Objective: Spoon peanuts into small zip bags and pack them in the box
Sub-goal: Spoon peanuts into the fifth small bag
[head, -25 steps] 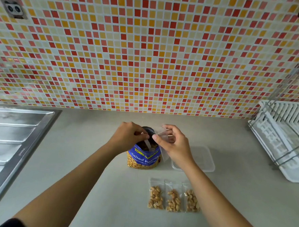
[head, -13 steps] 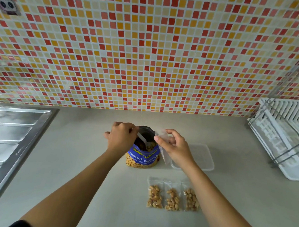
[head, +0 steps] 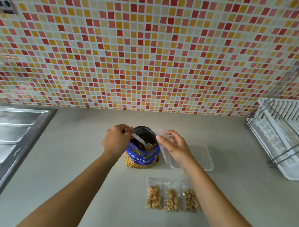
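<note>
Since a second ago, my left hand (head: 116,139) has drawn the spoon (head: 141,141) away from the mouth of the small zip bag (head: 162,146) and dipped it into the peanut bag (head: 142,156). The spoon's bowl now lies low inside the open top, among the peanuts, just left of centre frame. My left fingers are curled round the spoon's handle at the bag's upper left rim.

My right hand (head: 175,148) has hardly shifted. It pinches the small zip bag between thumb and fingertips, holding it upright just to the right of the peanut bag. This small bag looks empty and clear, and it hangs down past the peanut bag's right edge.

The blue peanut bag stands upright on the grey counter (head: 71,161), its mouth wide open. Behind my right wrist sits the clear plastic box (head: 203,158), open at the top, right of centre. Lower in the frame, three filled bags (head: 172,199) lie flat side by side in a row, each holding peanuts.

At the left edge runs the steel sink drainboard (head: 10,139). A white dish rack (head: 285,138) sits at the right edge, and the tiled wall (head: 149,51) fills the upper half.
</note>
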